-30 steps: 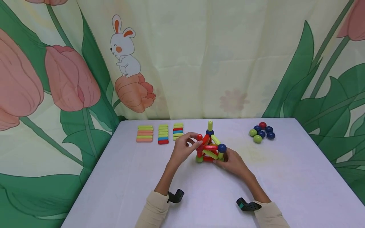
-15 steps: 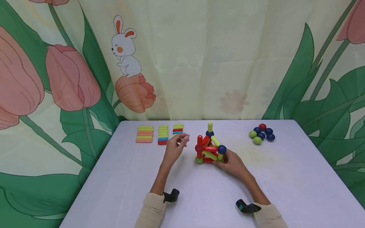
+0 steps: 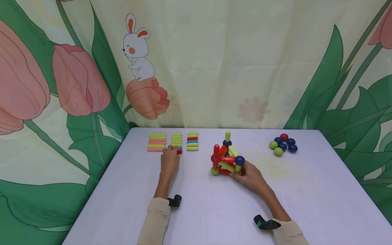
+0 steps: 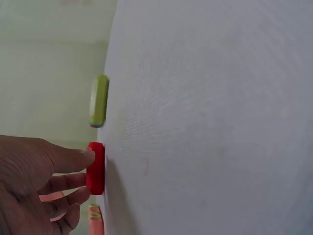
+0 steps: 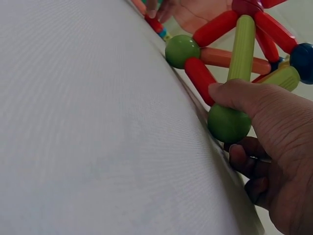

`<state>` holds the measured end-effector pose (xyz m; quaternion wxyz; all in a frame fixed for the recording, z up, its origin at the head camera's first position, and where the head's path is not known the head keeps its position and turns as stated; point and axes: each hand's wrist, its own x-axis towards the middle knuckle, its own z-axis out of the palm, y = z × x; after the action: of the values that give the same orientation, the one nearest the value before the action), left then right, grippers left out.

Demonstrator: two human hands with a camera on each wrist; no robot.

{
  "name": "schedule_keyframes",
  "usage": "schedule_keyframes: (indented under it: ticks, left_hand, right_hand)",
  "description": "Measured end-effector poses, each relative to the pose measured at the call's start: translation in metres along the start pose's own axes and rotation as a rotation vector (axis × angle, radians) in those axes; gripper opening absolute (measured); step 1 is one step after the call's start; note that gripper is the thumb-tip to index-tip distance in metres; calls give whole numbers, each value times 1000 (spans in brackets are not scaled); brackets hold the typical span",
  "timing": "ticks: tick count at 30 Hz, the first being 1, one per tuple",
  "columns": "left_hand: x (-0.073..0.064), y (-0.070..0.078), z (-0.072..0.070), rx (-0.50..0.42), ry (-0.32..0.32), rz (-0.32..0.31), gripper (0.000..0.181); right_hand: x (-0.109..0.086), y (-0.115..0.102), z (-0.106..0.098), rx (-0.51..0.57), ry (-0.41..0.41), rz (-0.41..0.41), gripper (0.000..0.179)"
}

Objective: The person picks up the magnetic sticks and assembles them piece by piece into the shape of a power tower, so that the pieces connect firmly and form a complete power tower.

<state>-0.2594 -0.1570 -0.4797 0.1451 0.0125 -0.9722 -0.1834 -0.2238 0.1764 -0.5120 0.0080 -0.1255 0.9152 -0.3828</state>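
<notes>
At the near end of the middle row (image 3: 176,137), we see the left hand (image 3: 169,162) pinch a red rod (image 4: 98,169), while farther right the right hand (image 3: 252,175) clasps a frame (image 3: 227,159) by its green ball (image 5: 229,123), where hard squeezing could break it apart.

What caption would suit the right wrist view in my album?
A person's right grip holds a glossy green ball at one corner of a multicoloured, plastic-looking rod-and-ball frame.

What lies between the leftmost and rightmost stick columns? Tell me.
The middle stick column; at its near end, the left hand pinches a red stick. Head view shows the column, left wrist view the pinch.
</notes>
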Motion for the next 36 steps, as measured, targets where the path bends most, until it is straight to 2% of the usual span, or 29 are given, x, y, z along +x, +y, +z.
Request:
schedule_keyframes:
  ticks: [3, 7, 10, 13, 15, 17, 22, 24, 26, 28, 31, 34, 36]
  left_hand:
    - [3, 2, -1, 30, -26, 9, 25]
    - [7, 7, -2, 44, -144, -23, 27]
    - [7, 13, -3, -26, -254, -67, 33]
    - [6, 22, -6, -158, -295, -67, 37]
    - [5, 29, -10, -257, -278, -33, 37]
    - [2, 39, -16, -334, -232, 18, 36]
    - [-11, 72, -41, -504, -39, 111, 35]
    - [-18, 88, -52, -570, 43, 169, 34]
    - [-27, 103, -61, -633, 89, 243, 34]
    - [-35, 118, -66, -690, 94, 320, 34]
    - [-43, 136, -64, -749, 28, 399, 34]
    - [-48, 150, -54, -765, -50, 409, 36]
    - [-49, 157, -46, -756, -75, 395, 36]
  right_hand:
    - [0, 0, 0, -4, 6, 5, 59]
    - [0, -1, 0, -8, 7, 19, 60]
    - [0, -2, -1, -19, 7, 23, 62]
    - [0, -2, 0, -27, 15, 25, 62]
    - [-1, -2, 0, -30, 20, 23, 62]
    - [-1, -2, 1, -31, 26, 25, 60]
    - [-1, -3, 3, -24, 33, 32, 58]
    - [-1, -4, 4, -17, 36, 37, 57]
    - [-1, -4, 4, -16, 39, 31, 59]
    - [-2, -5, 3, -19, 40, 19, 62]
    - [-2, -6, 3, -9, 37, 14, 65]
    - [-2, -6, 3, 10, 28, 26, 67]
    - [-3, -6, 3, 11, 23, 28, 66]
